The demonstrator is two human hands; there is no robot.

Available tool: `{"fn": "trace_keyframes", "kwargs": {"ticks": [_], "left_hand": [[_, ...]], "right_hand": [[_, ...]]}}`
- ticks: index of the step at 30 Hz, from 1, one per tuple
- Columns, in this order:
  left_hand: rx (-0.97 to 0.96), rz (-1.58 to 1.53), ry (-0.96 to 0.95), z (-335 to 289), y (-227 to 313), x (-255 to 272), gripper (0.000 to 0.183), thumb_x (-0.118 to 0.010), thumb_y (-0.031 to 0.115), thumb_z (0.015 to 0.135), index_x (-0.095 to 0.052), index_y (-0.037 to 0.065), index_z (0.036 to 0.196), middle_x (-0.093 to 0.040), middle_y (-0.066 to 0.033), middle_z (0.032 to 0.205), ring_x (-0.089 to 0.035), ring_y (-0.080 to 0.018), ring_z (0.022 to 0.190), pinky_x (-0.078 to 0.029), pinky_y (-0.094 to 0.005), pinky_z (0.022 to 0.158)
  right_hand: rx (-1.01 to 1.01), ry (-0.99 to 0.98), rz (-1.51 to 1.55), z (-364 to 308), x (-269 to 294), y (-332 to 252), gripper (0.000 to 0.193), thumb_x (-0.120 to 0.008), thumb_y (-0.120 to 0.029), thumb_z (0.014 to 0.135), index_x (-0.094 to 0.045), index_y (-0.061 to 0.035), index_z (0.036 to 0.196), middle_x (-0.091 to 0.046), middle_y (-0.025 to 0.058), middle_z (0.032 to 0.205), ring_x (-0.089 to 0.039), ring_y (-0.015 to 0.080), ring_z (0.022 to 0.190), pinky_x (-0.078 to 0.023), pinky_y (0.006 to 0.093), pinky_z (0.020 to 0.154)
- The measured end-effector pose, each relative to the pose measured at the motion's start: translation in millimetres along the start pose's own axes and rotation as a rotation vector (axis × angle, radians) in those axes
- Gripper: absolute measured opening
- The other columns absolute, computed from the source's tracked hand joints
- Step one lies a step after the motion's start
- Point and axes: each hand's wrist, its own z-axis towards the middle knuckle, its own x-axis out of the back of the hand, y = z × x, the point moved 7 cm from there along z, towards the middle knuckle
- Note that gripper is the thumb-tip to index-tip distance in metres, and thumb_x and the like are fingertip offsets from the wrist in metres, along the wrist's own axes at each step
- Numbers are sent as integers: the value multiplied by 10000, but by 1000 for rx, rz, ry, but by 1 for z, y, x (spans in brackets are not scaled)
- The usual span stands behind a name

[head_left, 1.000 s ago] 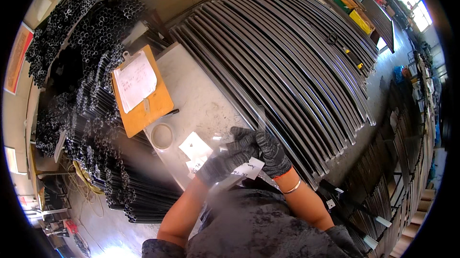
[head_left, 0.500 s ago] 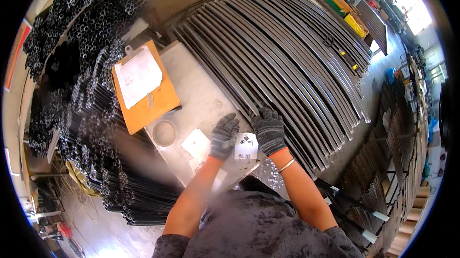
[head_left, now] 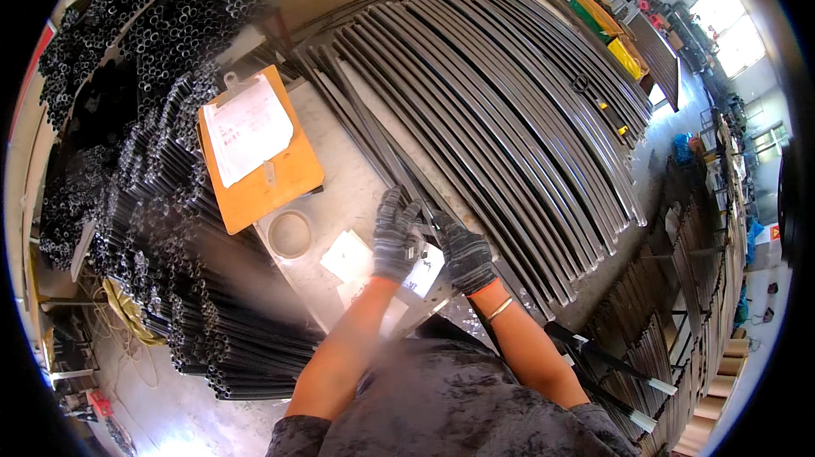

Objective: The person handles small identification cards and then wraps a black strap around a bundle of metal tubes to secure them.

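Both my hands wear dark grey knit gloves and are at the near ends of a few long dark metal tubes (head_left: pixel 371 134), separated from the wide row on the table. My left hand (head_left: pixel 393 236) is closed around their ends; small square-looking ends show by its palm. Just to the right, my right hand (head_left: pixel 463 255) has its fingers curled in against the same tubes, with the fingertips partly hidden. Under the hands lies a white paper slip (head_left: pixel 427 272) with handwriting, partly covered. Farther right, the wide row of tubes (head_left: pixel 509 117) lies side by side.
On the pale tabletop (head_left: pixel 340 160) at left are an orange clipboard (head_left: pixel 289 164) with papers, a roll of tape (head_left: pixel 289 234) and a blank white slip (head_left: pixel 345 256). Stacked round pipes (head_left: pixel 170 194) fill the left side. A yellow-and-black tool (head_left: pixel 613 119) lies on the tubes.
A few tubes have come away leftward from the row, opening a gap of bare tabletop. My left hand has closed around their ends; my right hand has shifted slightly nearer to me.
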Motion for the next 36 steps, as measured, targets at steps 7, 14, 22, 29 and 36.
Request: {"fn": "trace_keyframes", "kwargs": {"ticks": [7, 14, 22, 29, 36], "left_hand": [[-12, 81, -46, 4, 5, -1, 494, -581, -1, 724, -606, 137, 1197, -421, -175, 1367, -395, -349, 1273, -315, -393, 1082], [46, 19, -112, 3, 3, -3, 460, -545, -2, 756, -592, 107, 1200, -457, -159, 1337, -443, -325, 1228, -356, -373, 1051], [53, 32, -132, 3, -1, -5, 380, -559, 88, 820, -581, 85, 1199, -480, -171, 1306, -475, -333, 1185, -376, -385, 1022], [49, 2, -66, 1, 1, -2, 356, -556, 103, 837, -590, 90, 1192, -493, -177, 1287, -466, -334, 1188, -377, -397, 1016], [107, -30, -25, 2, -1, 0, 322, -570, 78, 853, -602, 93, 1174, -509, -168, 1265, -475, -327, 1168, -386, -393, 1006]], "right_hand": [[-8, 310, -216, 30, 28, 31, 362, -504, -125, 835, -549, -70, 1190, -574, 169, 1153, -534, 331, 1065, -419, 440, 917], [-186, 6, -331, 46, 26, 17, 239, -548, -169, 817, -629, -114, 1036, -585, 138, 1091, -563, 319, 1020, -452, 409, 885], [-112, 143, -493, 72, 21, 49, 213, -545, -240, 841, -645, -113, 981, -421, 153, 1369, -441, 371, 1198, -373, 492, 963], [-361, 164, -81, 68, 4, 85, 261, -497, -225, 873, -610, -105, 1075, -609, 229, 1077, -602, 325, 991, -448, 439, 875], [12, 286, -503, 72, 45, 51, 446, -575, -176, 797, -536, -112, 1236, -487, 126, 1302, -468, 331, 1182, -361, 459, 1000]]}}
